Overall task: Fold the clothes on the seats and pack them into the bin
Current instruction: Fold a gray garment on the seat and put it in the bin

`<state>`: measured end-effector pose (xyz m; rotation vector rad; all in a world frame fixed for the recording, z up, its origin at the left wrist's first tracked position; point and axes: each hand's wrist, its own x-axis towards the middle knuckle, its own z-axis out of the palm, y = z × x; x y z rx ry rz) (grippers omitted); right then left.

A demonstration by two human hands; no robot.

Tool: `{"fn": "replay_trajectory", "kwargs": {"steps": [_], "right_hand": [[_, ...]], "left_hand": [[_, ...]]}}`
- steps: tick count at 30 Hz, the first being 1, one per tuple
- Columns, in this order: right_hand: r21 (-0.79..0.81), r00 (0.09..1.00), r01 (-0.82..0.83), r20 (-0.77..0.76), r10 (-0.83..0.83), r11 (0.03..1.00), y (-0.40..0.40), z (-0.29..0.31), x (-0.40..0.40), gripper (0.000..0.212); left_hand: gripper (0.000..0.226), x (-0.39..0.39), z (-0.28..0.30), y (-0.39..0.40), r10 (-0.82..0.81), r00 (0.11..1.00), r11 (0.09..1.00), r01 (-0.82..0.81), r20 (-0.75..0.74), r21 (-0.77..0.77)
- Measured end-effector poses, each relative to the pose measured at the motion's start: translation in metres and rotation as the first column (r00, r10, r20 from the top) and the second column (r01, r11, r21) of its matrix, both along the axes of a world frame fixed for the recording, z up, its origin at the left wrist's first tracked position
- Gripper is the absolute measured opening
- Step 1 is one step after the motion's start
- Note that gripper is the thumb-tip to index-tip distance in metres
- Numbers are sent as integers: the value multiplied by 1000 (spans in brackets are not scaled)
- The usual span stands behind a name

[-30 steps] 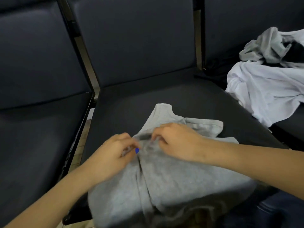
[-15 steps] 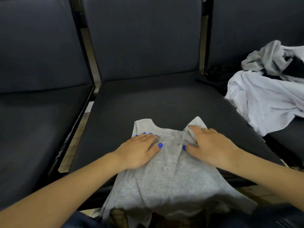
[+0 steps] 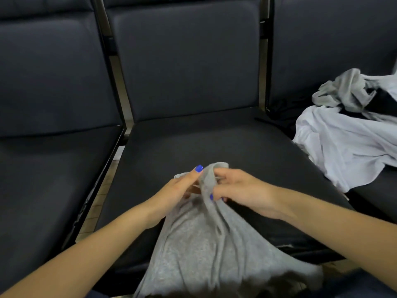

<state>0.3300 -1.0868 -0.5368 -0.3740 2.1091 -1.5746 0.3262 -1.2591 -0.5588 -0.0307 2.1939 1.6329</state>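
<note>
Clothes are barely started, by my reckoning: I see one grey top (image 3: 212,244) in hand and nothing folded or packed. Nearest me, its lower part hangs off the front edge of the middle seat (image 3: 193,147) toward my lap, where the bottom of the view cuts it off. Just beyond, my left hand (image 3: 180,188) pinches the bunched upper end from the left, thumb up against the cloth. My right hand (image 3: 238,188) grips the same bunch from the right, fingers curled into the fabric. The two hands nearly meet over it, so I cannot tell strap from neckline. Well off to the right of my right hand, a heap of white, grey and dark clothes (image 3: 348,138) lies unfolded on the next seat, partly out of frame. I see no bin anywhere.
</note>
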Motion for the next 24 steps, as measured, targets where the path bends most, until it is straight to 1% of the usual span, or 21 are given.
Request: {"fn": "replay_trajectory", "kwargs": {"steps": [2,4,5,6,7,8,9,11,12,13,14,15,16,17,18,20,21,22,24], "right_hand": [[101,987,-104,-108,115,989,-19,-6,2,44],[185,969,-205,-100,226,961,-31,-14,1,59],[177,962,-243,-78,260,954,-35,-15,1,60],[150,957,-262,-84,276,953,-40,-15,1,54],[115,959,-239,-130,253,964,-43,-16,0,44],[69,963,-167,-203,178,983,-45,-14,-3,33],[22,962,-51,-267,55,998,-47,-12,-9,28],[-50,923,195,-328,-200,980,-44,-7,-25,34],[-24,898,257,-363,-248,966,-38,-6,-34,36],[76,892,254,-405,-203,964,-31,-8,-43,39],[224,900,200,-426,-88,954,-22,-13,-50,46],[380,904,121,-424,57,917,-14,-21,-57,55],[522,897,50,-398,191,852,-9,-30,-61,64],[630,886,-5,-358,296,777,-7,-38,-63,69],[703,872,-45,-319,371,710,-8,-45,-65,70],[775,834,-79,-293,468,627,-14,-51,-70,65],[772,822,-89,-301,484,630,-18,-52,-73,59],[744,822,-98,-313,476,660,-21,-50,-75,50],[646,842,-128,-329,427,752,-21,-45,-78,32]], "left_hand": [[51,1,8,-1,10,997,996,-16,72,84],[38,1,9,-5,50,985,981,-80,167,175],[32,3,11,-7,110,972,962,-156,208,224],[27,3,8,-11,163,957,941,-224,238,255],[26,2,7,-13,230,936,915,-301,267,268],[27,1,5,-17,279,916,888,-360,288,285],[28,1,6,-18,338,888,856,-427,311,290],[31,-2,4,-21,420,846,803,-515,328,301],[31,-4,2,-24,445,834,784,-538,326,308],[30,-4,4,-24,462,825,770,-555,325,315],[29,-6,2,-24,480,816,758,-571,322,317],[29,-5,3,-24,487,809,752,-580,329,312],[30,-5,1,-24,490,809,755,-580,325,307],[30,-4,2,-23,489,809,758,-579,325,301],[30,-4,1,-23,493,806,757,-583,329,295],[30,-4,2,-21,504,790,749,-601,349,280],[30,-4,4,-20,509,782,745,-609,359,271],[29,-4,4,-20,518,774,740,-619,365,262],[28,-4,6,-19,526,759,729,-634,383,256]]}}
